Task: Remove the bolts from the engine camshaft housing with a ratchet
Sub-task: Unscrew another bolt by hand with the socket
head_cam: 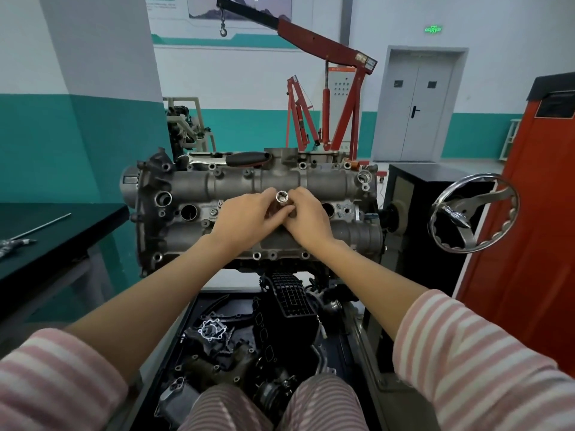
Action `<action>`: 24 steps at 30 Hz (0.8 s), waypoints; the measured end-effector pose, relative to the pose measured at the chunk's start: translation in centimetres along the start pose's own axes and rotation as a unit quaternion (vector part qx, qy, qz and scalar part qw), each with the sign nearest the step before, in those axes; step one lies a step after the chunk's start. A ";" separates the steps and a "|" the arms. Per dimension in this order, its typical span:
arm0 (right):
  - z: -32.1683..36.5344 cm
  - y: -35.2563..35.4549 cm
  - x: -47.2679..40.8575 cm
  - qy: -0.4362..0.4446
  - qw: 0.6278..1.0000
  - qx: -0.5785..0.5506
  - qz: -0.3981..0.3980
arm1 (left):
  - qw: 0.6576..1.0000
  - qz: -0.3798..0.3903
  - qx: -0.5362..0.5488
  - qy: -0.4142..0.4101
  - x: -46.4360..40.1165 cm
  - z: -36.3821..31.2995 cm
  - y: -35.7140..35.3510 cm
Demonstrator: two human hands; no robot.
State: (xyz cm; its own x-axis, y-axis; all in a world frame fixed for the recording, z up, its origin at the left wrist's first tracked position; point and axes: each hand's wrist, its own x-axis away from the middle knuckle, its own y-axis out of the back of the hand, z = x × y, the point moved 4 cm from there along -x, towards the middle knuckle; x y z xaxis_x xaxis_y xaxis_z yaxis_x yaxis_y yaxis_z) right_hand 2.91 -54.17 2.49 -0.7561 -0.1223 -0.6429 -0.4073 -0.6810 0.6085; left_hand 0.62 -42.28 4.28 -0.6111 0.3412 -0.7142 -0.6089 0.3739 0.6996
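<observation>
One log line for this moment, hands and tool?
left hand + right hand: pinching silver socket | over grey camshaft housing | black-handled ratchet: idle on far edge

White-and-teal walls (pixel 46 119), grey double door (pixel 417 110).

Grey camshaft housing (pixel 323 181) horizontal; silver socket (pixel 282 196) upright.

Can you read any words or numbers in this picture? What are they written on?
None can be read for sure.
Green lit sign on the wall above the double door: glowing characters, too blurred to read.
Label on the red engine crane: too small to read.
Wall poster at top: text blurred.
Stamped marking on the camshaft housing, beside the left hand: too small to read.
</observation>
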 end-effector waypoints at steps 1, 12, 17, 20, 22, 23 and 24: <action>0.0 0.0 0.0 0.003 1.000 -0.009 0.001 | 1.000 0.007 0.005 -0.006 0.1 0.2 -0.3; 0.6 -0.1 -0.3 0.082 0.991 -0.031 0.098 | 0.993 0.053 0.006 -0.106 -1.0 0.7 -0.8; -0.2 0.4 -1.0 0.030 0.997 -0.010 0.075 | 0.993 0.040 0.010 -0.106 -1.5 0.7 -0.4; -0.4 0.3 -1.8 0.055 0.987 0.099 0.110 | 0.992 0.022 0.033 -0.116 -1.9 0.4 -0.2; -0.5 0.1 -2.2 0.075 0.983 0.119 0.117 | 0.990 -0.002 0.039 -0.133 -2.0 0.5 -0.1; -0.5 0.1 -2.3 0.083 0.983 0.113 0.122 | 0.988 -0.019 0.035 -0.151 -2.0 0.7 -0.1; -0.6 0.0 -2.4 0.090 0.982 0.107 0.128 | 0.984 -0.038 0.029 -0.170 -2.0 0.9 0.0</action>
State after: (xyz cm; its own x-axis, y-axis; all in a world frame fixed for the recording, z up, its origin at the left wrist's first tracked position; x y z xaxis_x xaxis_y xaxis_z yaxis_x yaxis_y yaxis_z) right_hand 4.99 -54.27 3.74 -0.7528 -0.4082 -0.5164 -0.3291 -0.4461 0.8323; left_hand 2.28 -42.22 5.66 -0.3542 0.5749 -0.7375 -0.6112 0.4546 0.6479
